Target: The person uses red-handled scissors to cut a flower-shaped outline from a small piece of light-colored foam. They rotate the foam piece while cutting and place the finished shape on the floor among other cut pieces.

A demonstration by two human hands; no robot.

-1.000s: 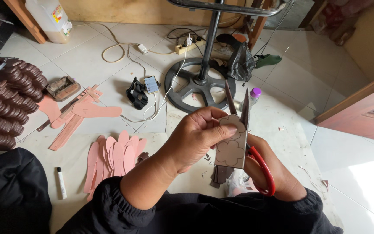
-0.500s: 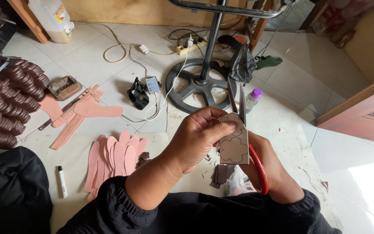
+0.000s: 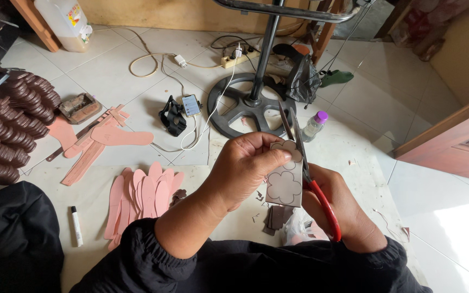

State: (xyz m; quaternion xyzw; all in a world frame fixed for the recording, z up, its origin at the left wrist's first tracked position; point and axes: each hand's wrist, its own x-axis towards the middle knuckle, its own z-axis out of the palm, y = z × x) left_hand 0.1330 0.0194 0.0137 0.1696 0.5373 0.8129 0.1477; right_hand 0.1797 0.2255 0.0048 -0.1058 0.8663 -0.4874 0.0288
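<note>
My left hand (image 3: 245, 168) pinches a small grey-brown rectangle of sheet material (image 3: 284, 183) with flower outlines drawn on it. My right hand (image 3: 337, 209) grips red-handled scissors (image 3: 305, 168), whose blades point up and away along the sheet's right edge, at its upper flower outline. Both hands hover above the floor, in front of my black sleeves. Below the sheet lie a few more dark cut pieces (image 3: 276, 218).
Pink sole-shaped cutouts (image 3: 145, 195) fan out on a board to the left, beside a white marker (image 3: 76, 225). Dark brown stacked pieces (image 3: 12, 127) sit far left. A round metal stand base (image 3: 248, 106), a phone with cables (image 3: 191, 104), and a small bottle (image 3: 315, 125) lie ahead.
The scissors have tilted slightly and worked along the top of the sheet; my left hand has turned the sheet a little. Nothing else has moved.
</note>
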